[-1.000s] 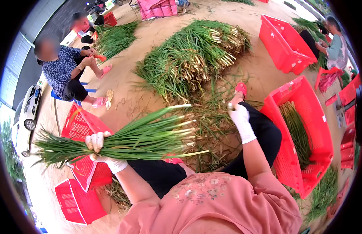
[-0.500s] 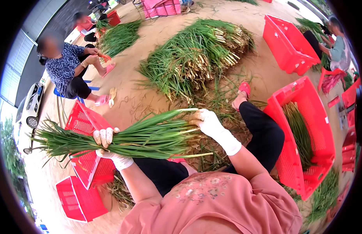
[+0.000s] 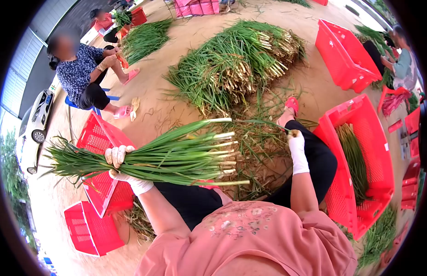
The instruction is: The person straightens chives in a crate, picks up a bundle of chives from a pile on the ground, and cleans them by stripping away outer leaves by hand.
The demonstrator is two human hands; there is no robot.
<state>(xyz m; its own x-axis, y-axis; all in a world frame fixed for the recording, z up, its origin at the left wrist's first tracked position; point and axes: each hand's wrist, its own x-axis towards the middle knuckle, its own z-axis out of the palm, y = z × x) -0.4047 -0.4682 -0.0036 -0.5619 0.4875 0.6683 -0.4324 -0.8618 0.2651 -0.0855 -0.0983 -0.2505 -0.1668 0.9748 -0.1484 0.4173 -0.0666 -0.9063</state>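
My gloved left hand (image 3: 121,163) is closed around the leafy middle of a bundle of green stalks (image 3: 176,158), whose white root ends point right. My gloved right hand (image 3: 297,146) is out to the right above my knee, its fingers pinching a thin green leaf (image 3: 264,123) that trails to the left. A large heap of the same stalks (image 3: 241,64) lies on the ground ahead. To the right, a red crate (image 3: 330,184) holds more stalks (image 3: 353,161) lying lengthwise.
Red crates stand at left (image 3: 96,230) and upper right (image 3: 346,55). A seated person (image 3: 77,69) works at the upper left, with another behind and one at the far right (image 3: 404,64). Loose leaves (image 3: 255,156) litter the ground between my legs.
My right hand has left the white ends of the bundle and moved right, with a thin leaf in its fingers. My left hand still holds the bundle.
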